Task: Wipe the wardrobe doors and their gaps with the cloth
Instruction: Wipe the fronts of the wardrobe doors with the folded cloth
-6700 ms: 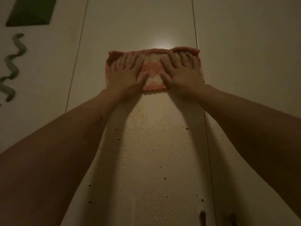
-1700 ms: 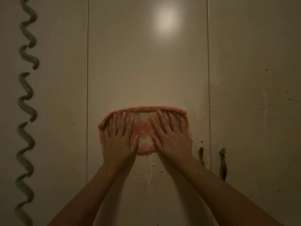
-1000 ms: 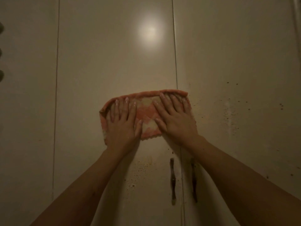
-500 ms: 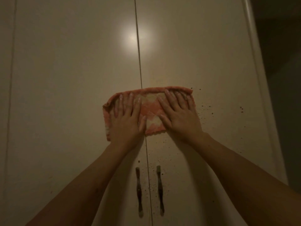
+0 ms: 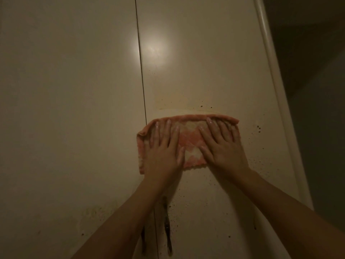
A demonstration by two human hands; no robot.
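A folded pink and white cloth (image 5: 188,139) lies flat against the right wardrobe door (image 5: 201,68), its left edge just over the dark gap (image 5: 141,75) between the doors. My left hand (image 5: 163,150) presses on the cloth's left half with straight fingers. My right hand (image 5: 222,146) presses on its right half the same way. The left door (image 5: 71,109) fills the left of the view. Dark specks dot the right door around and below the cloth, and a faint smear marks the surface just above it.
Two dark vertical handles (image 5: 167,227) sit below the cloth on either side of the gap, partly hidden by my left forearm. The wardrobe's rounded right edge trim (image 5: 274,81) runs down the right, with dark room space beyond it.
Both hands have slid the cloth to the right, off the gap and mostly onto the right door. The view has shifted right too, bringing the wardrobe's right edge closer to the middle.
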